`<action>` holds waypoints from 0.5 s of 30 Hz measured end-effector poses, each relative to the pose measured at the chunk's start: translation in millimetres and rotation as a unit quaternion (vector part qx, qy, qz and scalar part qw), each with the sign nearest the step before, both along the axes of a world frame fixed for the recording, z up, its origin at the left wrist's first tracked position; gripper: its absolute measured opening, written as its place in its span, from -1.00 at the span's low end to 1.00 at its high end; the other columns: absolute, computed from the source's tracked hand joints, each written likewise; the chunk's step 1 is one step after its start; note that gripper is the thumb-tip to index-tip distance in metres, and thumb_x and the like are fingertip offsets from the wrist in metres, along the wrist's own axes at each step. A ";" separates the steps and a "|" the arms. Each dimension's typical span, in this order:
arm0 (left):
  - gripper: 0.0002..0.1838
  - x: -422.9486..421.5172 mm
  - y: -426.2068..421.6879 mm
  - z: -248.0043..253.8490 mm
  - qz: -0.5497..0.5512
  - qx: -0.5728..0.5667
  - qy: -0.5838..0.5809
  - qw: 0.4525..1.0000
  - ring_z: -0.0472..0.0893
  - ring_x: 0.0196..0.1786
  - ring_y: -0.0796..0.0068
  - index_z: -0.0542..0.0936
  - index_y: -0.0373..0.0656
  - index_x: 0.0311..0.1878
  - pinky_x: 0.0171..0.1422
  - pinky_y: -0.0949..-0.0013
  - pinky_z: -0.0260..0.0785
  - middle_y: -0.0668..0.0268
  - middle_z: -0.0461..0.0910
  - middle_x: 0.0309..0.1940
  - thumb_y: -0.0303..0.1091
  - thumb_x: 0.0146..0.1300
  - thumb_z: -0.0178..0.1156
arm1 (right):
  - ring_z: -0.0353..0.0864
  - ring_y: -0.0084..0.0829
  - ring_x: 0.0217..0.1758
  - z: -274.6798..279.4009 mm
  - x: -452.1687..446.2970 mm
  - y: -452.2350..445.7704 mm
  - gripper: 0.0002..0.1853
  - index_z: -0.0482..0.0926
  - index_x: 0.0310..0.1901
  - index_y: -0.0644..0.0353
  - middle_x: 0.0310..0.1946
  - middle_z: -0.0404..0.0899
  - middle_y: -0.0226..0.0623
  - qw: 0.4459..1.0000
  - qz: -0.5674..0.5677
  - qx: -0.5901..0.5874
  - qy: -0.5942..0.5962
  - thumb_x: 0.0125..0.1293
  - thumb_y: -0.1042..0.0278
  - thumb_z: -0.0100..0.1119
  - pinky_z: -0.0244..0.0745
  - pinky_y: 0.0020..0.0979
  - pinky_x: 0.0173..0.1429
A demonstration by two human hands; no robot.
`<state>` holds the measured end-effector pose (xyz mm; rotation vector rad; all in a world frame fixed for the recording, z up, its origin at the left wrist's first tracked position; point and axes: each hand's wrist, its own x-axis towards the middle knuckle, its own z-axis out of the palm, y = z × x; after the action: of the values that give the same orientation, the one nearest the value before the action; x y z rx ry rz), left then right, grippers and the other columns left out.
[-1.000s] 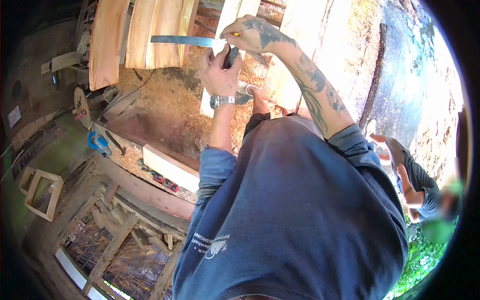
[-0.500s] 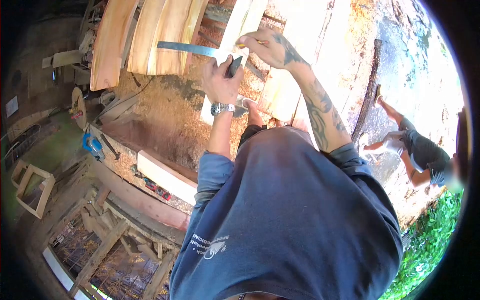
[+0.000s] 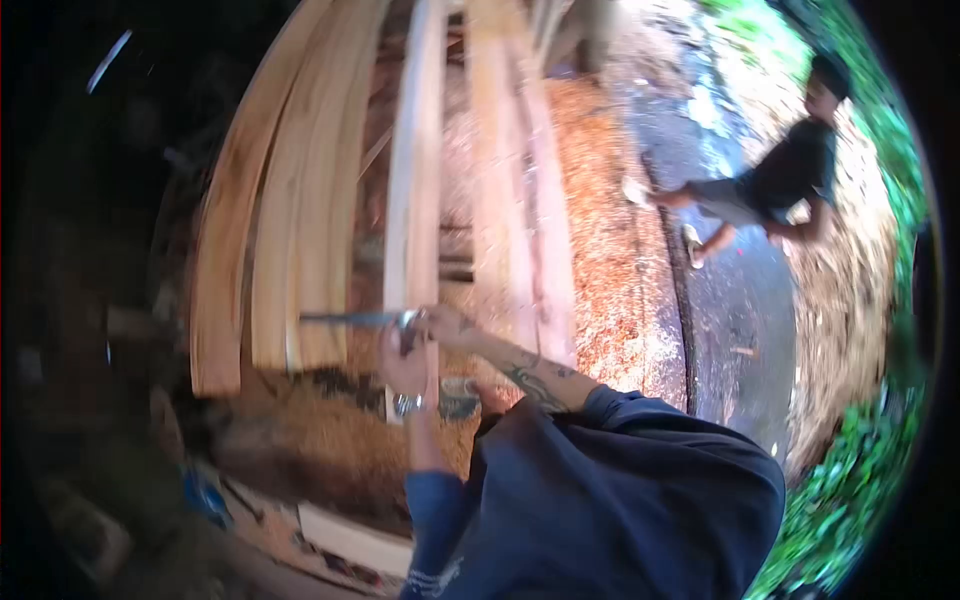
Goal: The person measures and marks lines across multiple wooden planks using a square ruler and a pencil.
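My left hand (image 3: pixel 403 365), with a watch on the wrist, is closed around the dark handle of a try square (image 3: pixel 345 318). The square's metal blade points left, across the near end of a long narrow board (image 3: pixel 412 200) and over the gap beside it. Close by on the right, my tattooed right hand (image 3: pixel 450 327) is closed near the square's corner. Blur hides its fingertips; the yellow pencil it held half a second earlier cannot be made out clearly now.
Wide planks (image 3: pixel 300 220) lie to the left and more boards (image 3: pixel 510 180) to the right. Sawdust (image 3: pixel 610 250) covers the ground. A person (image 3: pixel 780 170) walks on the dark strip at right. A blue power tool (image 3: pixel 207 497) and a pale timber (image 3: pixel 350 537) lie at lower left.
My view has tilted up, showing more of the boards' length. My right hand has come down closer to my left hand and the square. The person on the right has moved farther along.
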<state>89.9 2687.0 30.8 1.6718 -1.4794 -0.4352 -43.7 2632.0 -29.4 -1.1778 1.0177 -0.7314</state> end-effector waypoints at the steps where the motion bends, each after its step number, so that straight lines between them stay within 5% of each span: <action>1: -0.48 24.2 -4.1 -54.4 -0.043 -0.010 0.202 0.978 0.63 0.20 0.28 0.60 -0.16 0.30 0.24 0.26 0.57 0.15 0.61 0.20 -0.47 0.27 0.47 | 0.73 -0.34 -0.14 -12.2 -2.8 2.5 -0.57 0.67 0.14 0.19 -0.21 0.74 -0.22 1.000 -0.007 -0.005 -0.012 0.56 -0.02 0.19 0.62 -0.29 -0.03; 3: -0.47 33.3 13.6 -47.6 -0.041 -0.051 0.313 0.948 0.64 0.23 0.28 0.34 -0.27 0.45 0.33 0.19 0.58 0.10 0.59 0.31 -0.56 0.48 0.24 | 0.71 -0.36 -0.15 -43.6 6.6 20.7 -0.58 0.66 0.16 0.15 -0.19 0.74 -0.23 0.999 0.001 -0.042 -0.011 0.52 -0.02 0.26 0.63 -0.28 -0.06; 4: -0.45 60.4 20.5 -64.3 -0.029 -0.056 0.461 0.885 0.62 0.31 0.19 0.30 -0.30 0.47 0.35 0.16 0.58 0.03 0.52 0.42 -0.50 0.51 0.25 | 0.71 -0.37 -0.16 -70.2 10.8 31.9 -0.58 0.66 0.17 0.13 -0.19 0.74 -0.24 0.997 0.018 -0.079 0.001 0.51 -0.01 0.29 0.63 -0.27 -0.07; 5: -0.44 70.1 35.1 -58.4 0.032 0.023 0.420 0.907 0.57 0.40 0.11 0.31 -0.32 0.50 0.43 0.09 0.52 -0.05 0.45 0.48 -0.22 0.61 0.16 | 0.72 -0.40 -0.18 22.0 -10.7 51.7 -0.63 0.69 0.06 0.16 -0.25 0.75 -0.25 0.999 0.041 -0.010 0.031 0.44 0.04 0.35 0.61 -0.26 -0.10; 7: -0.15 36.0 50.7 32.6 0.088 0.125 0.459 0.875 0.51 0.47 0.07 0.30 -0.40 0.57 0.61 -0.02 0.32 -0.10 0.46 0.47 0.27 0.64 -0.13 | 0.72 -0.42 -0.19 51.0 -18.2 84.2 -0.71 0.73 -0.07 0.16 -0.35 0.74 -0.27 0.991 0.097 -0.090 0.018 0.40 0.10 0.38 0.59 -0.27 -0.11; 9: -0.30 50.3 61.4 31.8 0.035 0.105 0.566 0.817 0.71 0.14 0.25 0.40 -0.29 0.49 0.29 0.15 0.59 0.02 0.61 0.28 0.17 0.64 0.00 | 0.74 -0.44 -0.15 48.3 -6.1 116.0 -0.73 0.75 -0.13 0.15 -0.34 0.77 -0.25 0.978 0.166 -0.128 0.000 0.37 0.11 0.39 0.60 -0.24 -0.05; 12: -0.48 70.7 61.9 31.2 0.040 0.078 0.463 0.882 0.64 -0.38 0.54 0.51 -0.17 0.34 -0.28 0.43 0.56 0.27 0.69 -0.18 0.06 0.62 0.12 | 0.77 -0.34 -0.24 47.7 11.4 144.0 -0.72 0.79 -0.23 0.14 -0.35 0.79 -0.21 0.962 0.236 -0.137 0.003 0.29 0.08 0.43 0.63 -0.19 -0.10; 14: -0.64 43.5 62.1 55.9 0.131 0.092 0.410 0.898 0.32 -0.61 0.70 0.55 -0.09 0.01 -0.55 0.50 0.15 0.50 0.43 -0.55 0.04 0.64 0.12 | 0.76 -0.34 -0.25 44.3 6.3 159.3 -0.67 0.79 -0.19 0.16 -0.35 0.78 -0.20 0.960 0.245 -0.137 0.003 0.36 0.04 0.33 0.64 -0.21 -0.09; 15: -0.73 54.8 62.2 33.3 0.149 0.103 0.376 0.909 0.32 -0.60 0.73 0.50 -0.01 -0.15 -0.61 0.54 0.09 0.57 0.38 -0.58 -0.04 0.65 0.11 | 0.75 -0.34 -0.26 40.2 0.0 162.9 -0.65 0.79 -0.17 0.17 -0.34 0.78 -0.19 0.961 0.239 -0.137 0.007 0.39 0.01 0.28 0.64 -0.21 -0.09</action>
<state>144.7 2749.2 64.2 1.5831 -0.6156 -0.9589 -43.7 2795.0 10.8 -1.5973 0.6126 -0.4848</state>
